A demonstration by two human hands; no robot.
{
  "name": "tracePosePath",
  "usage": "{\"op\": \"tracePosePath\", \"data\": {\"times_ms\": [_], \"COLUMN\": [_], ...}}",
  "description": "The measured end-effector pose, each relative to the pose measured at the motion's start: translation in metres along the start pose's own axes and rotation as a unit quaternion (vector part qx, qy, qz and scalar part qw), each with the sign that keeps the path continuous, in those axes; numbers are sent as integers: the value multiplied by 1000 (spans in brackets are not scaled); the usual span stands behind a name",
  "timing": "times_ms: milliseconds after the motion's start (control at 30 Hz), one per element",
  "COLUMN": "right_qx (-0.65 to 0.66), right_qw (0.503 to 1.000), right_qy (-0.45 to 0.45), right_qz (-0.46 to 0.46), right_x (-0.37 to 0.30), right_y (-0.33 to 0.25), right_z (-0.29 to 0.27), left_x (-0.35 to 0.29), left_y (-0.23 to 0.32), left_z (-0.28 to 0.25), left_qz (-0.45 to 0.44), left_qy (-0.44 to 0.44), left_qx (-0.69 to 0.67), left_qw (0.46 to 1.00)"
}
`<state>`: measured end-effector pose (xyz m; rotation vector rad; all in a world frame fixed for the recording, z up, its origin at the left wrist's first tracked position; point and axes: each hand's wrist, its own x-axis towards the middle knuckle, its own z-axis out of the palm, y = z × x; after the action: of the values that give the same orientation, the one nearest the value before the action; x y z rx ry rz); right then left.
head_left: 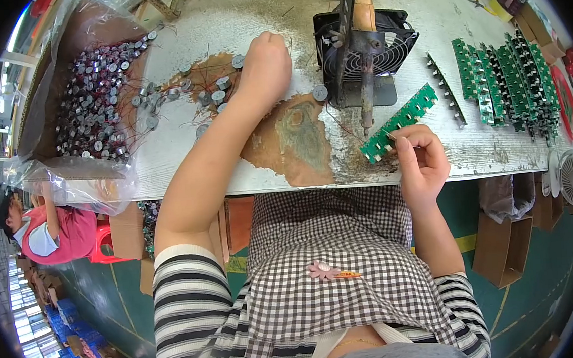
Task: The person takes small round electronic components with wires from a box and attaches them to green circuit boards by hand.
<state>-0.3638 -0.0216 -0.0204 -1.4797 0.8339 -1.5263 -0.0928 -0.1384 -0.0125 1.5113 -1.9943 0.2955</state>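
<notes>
My left hand (pixel 268 66) reaches over the bench with its fingers curled closed. What they hold, if anything, is hidden by the hand. Around it lie small round metal motors (pixel 223 83) with thin red wires, and a single motor (pixel 320 93) sits to its right. Near the bench's front edge, my right hand (pixel 424 161) pinches a green circuit board strip (pixel 400 123) with small pale parts along it. The strip slants up to the right, just below the tip of an upright soldering iron (pixel 367 98) fixed to a metal stand.
A lined cardboard box (pixel 40 124) full of motors stands at left. Behind the iron is a black fan (pixel 383 43). Rows of green boards (pixel 507 81) and a narrow separate strip (pixel 446 89) lie at right. Another person (pixel 55 227) sits at far left.
</notes>
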Motion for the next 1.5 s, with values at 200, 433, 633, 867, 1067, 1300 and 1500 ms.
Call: {"op": "tracePosePath", "data": {"times_ms": [200,433,633,867,1067,1300,1500], "right_qx": [-7,-4,6,-119,-119,-93,-136], "right_qw": [1000,1000,999,979,978,983,967], "right_qy": [-2,-18,-23,-84,-85,-75,-88], "right_qz": [-20,-14,-31,-143,-150,-142,-198], "right_x": [0,-5,-5,6,1,3,8], "right_y": [2,-4,-1,-9,-3,-11,-12], "right_z": [0,2,-1,5,4,6,6], "left_x": [2,-1,-31,-94,-90,-83,-80], "left_y": [10,-1,62,124,139,145,147], "left_z": [-5,-6,-100,-93,-79,-70,-70], "left_qz": [-46,-83,-382,-423,-385,-351,-392], "left_qy": [-49,18,-125,-160,-145,-99,-93], "left_qx": [37,-37,-588,-670,-591,-617,-611], "left_qw": [997,996,702,589,693,697,681]}}
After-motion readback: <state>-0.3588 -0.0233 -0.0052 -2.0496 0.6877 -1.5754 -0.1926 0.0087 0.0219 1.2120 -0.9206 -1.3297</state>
